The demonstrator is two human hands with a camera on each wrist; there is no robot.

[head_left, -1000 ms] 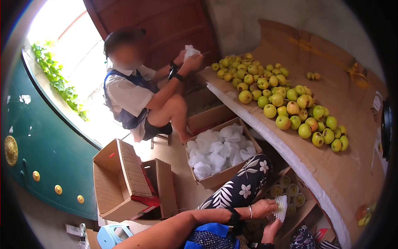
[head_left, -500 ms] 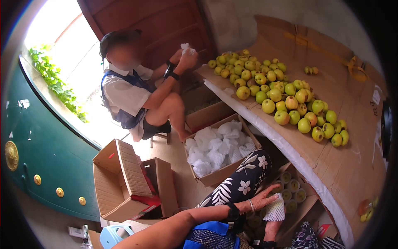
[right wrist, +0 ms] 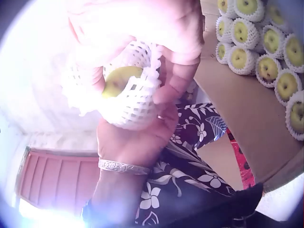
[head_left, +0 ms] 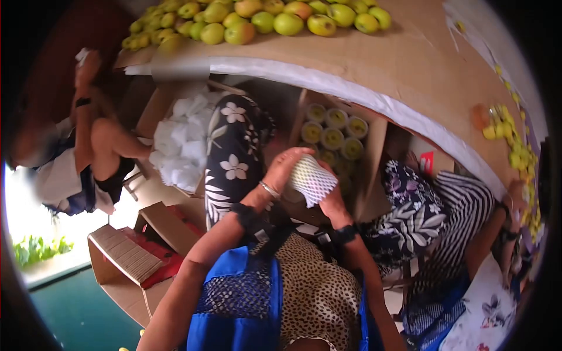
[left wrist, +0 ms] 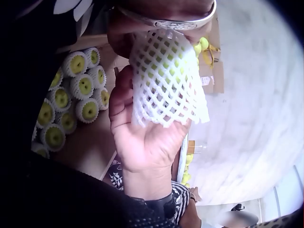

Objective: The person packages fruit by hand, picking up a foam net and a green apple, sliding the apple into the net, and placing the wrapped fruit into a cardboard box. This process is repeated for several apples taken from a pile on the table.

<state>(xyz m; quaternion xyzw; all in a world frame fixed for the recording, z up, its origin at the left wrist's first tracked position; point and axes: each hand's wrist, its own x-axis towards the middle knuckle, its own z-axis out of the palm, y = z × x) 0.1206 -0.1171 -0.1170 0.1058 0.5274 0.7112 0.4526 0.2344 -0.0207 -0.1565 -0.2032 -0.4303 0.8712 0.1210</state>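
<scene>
In front of my lap, both hands hold a yellow-green apple (right wrist: 122, 81) inside a white foam net sleeve (head_left: 311, 180). My left hand (head_left: 287, 169), with a silver bracelet, grips the sleeve's left end. My right hand (head_left: 332, 202) has its fingers around the other side, where the sleeve's loose edge flares out. Green shows through the mesh in the left wrist view. Just beyond the hands stands a cardboard box (head_left: 374, 146) with rows of sleeved apples (head_left: 333, 138), their ends facing up.
Bare apples (head_left: 263, 22) lie on a cardboard-covered table (head_left: 410, 70) ahead. A box of white foam sleeves (head_left: 181, 140) stands left of my knee, with cardboard boxes (head_left: 126, 257) nearer. One person (head_left: 88, 134) sits at left; another person's striped clothing (head_left: 462, 205) shows at right.
The head view has swung right and down, bringing the packed box and my lap toward the middle. My left hand's fingers, stretched out half a second ago, now bend around the sleeved apple.
</scene>
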